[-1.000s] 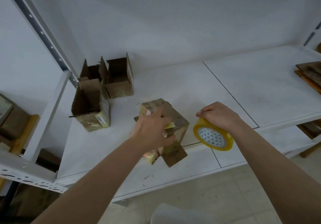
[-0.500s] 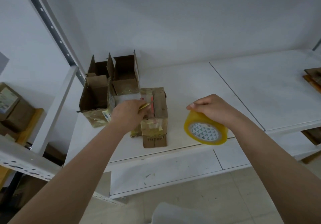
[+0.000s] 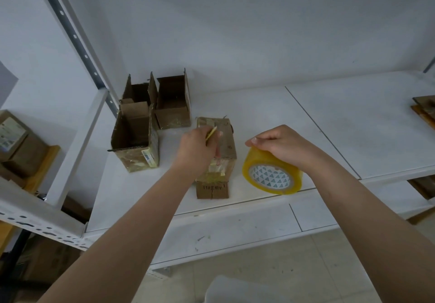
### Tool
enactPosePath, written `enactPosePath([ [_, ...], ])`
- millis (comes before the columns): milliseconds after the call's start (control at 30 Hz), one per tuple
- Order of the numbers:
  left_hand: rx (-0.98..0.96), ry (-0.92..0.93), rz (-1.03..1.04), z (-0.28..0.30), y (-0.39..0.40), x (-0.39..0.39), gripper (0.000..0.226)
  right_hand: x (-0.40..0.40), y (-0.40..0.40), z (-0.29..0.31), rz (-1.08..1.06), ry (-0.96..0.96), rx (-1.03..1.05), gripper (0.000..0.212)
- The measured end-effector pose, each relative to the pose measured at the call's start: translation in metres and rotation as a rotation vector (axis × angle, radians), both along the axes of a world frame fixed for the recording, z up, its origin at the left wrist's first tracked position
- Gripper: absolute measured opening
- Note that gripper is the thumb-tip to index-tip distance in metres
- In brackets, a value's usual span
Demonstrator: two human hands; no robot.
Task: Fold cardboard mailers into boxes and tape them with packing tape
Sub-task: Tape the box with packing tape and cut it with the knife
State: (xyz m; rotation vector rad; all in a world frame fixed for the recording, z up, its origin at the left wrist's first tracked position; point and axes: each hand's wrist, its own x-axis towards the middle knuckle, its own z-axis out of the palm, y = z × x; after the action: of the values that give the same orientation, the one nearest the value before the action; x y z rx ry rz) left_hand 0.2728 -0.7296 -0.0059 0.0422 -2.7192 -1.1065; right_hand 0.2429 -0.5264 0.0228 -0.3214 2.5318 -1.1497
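A small taped cardboard box (image 3: 225, 145) lies on the white shelf (image 3: 270, 114), with one flap sticking out toward the front edge. My left hand (image 3: 196, 148) rests on its left side and pinches a thin yellow object, which looks like a small cutter. To the right, my right hand (image 3: 280, 146) grips the top of a yellow roll of packing tape (image 3: 271, 176), which stands on its edge near the shelf's front. Three folded boxes with open tops stand at the back left: one (image 3: 135, 146) in front, one (image 3: 136, 91) behind it, one (image 3: 173, 105) to their right.
A white upright post (image 3: 77, 36) and a lower side shelf (image 3: 35, 215) sit to the left, with brown cartons (image 3: 16, 142) beyond. Flat brown cardboard pieces (image 3: 423, 109) lie at the far right. The shelf surface runs bare to the right of the tape.
The taped box was turned and set down flat on the shelf near the open boxes. My left hand went with it. My right hand and the tape roll hardly shifted.
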Motion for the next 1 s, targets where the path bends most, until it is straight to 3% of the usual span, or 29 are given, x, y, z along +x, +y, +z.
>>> enactPosePath([
  [67,0.201,-0.039,0.016,0.002,0.010,0.003,0.044,0.001,-0.002,0.001,0.012,-0.004,0.004,0.021],
  [167,0.344,-0.143,-0.044,0.002,0.024,0.006,0.067,0.002,-0.004,0.002,0.027,0.007,-0.005,0.016],
  [400,0.388,-0.090,-0.074,0.000,0.027,0.004,0.030,0.000,-0.007,-0.007,0.057,-0.029,-0.093,0.014],
  [500,0.338,-0.026,-0.029,0.004,0.017,0.004,0.031,-0.003,-0.001,-0.006,0.065,-0.126,-0.227,0.051],
  [633,0.310,0.016,0.119,0.003,-0.013,0.010,0.036,-0.018,0.010,0.001,0.105,-0.143,-0.317,0.065],
  [733,0.368,0.026,0.234,-0.006,-0.045,0.022,0.030,-0.025,0.019,-0.002,0.056,-0.082,-0.150,0.078],
  [833,0.314,0.005,0.291,-0.021,-0.057,0.031,0.034,-0.029,0.022,-0.016,0.051,0.048,0.221,0.048],
  [1000,0.257,0.007,0.316,-0.033,-0.057,0.024,0.038,-0.035,0.013,-0.026,0.050,0.112,0.348,0.042],
])
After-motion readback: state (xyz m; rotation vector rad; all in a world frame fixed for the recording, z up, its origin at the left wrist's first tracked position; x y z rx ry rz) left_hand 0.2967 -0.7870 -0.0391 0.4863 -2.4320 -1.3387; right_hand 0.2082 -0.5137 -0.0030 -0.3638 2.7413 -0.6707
